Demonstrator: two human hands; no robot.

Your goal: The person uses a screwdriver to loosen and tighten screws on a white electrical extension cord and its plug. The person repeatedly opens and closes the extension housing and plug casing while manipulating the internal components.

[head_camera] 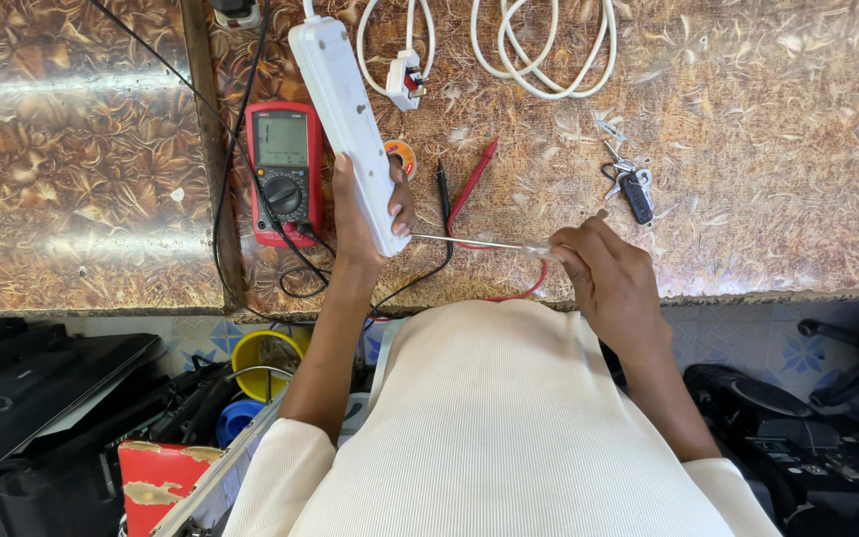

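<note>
Fingers [402, 204] wrap power strip [345, 109]; screwdriver [469, 242] tip just beside.

Left hand [365, 214] and right hand [603, 268] raised, fingers [400, 199] curled closed.

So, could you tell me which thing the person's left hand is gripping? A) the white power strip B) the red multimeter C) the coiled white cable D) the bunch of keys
A: the left hand is closed around the lower end of the white power strip, while the red multimeter lies beside it on the table.
</note>
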